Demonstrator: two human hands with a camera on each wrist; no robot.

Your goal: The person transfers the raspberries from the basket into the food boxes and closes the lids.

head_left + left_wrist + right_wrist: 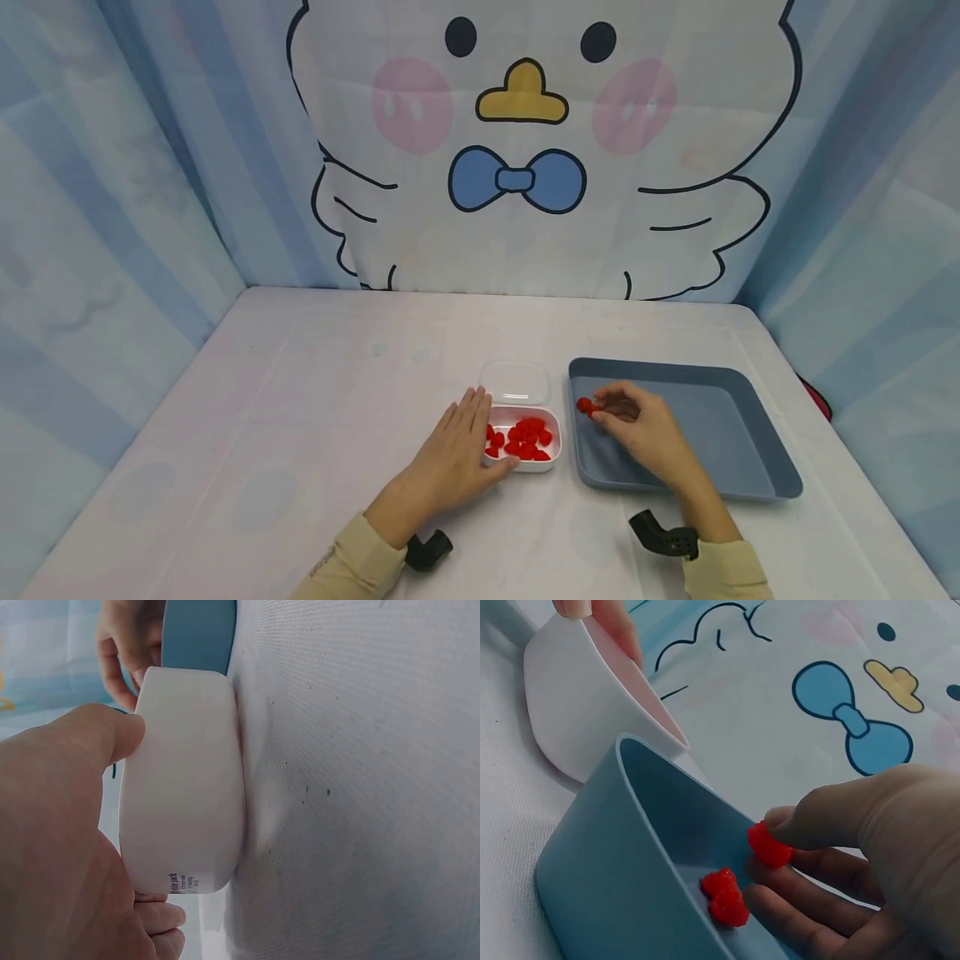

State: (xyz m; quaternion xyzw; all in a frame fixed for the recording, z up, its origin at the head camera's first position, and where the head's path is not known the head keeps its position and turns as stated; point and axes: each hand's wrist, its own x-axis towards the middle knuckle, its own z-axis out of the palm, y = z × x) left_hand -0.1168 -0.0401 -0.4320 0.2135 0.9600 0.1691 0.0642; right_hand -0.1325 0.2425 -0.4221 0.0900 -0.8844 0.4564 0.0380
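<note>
White cloth covers the table (300,433) we work at, and behind it hangs a curtain printed with a big cartoon bird (525,125) wearing a blue bow tie. Next in size, our blue tray (750,433) sits on the right half of the table, just beside the white box (543,462), which the left wrist view shows almost touching the tray's near wall. The box's clear lid (516,382) lies flat just behind it.

Our left hand (457,458) rests against the left side of the box, fingers mostly straight along its rim and thumb pressed to its wall, steadying it rather than curling round it. Inside the box we see a heap of red berry candies (525,440).

Our right hand (645,429) lies inside the tray near its front left corner. There thumb and forefinger pinch one red candy (769,846), held just above the tray floor. Two more red pieces (724,896) lie on the tray floor, touching each other, right below our fingertips (780,904) and close to the tray's wall.
</note>
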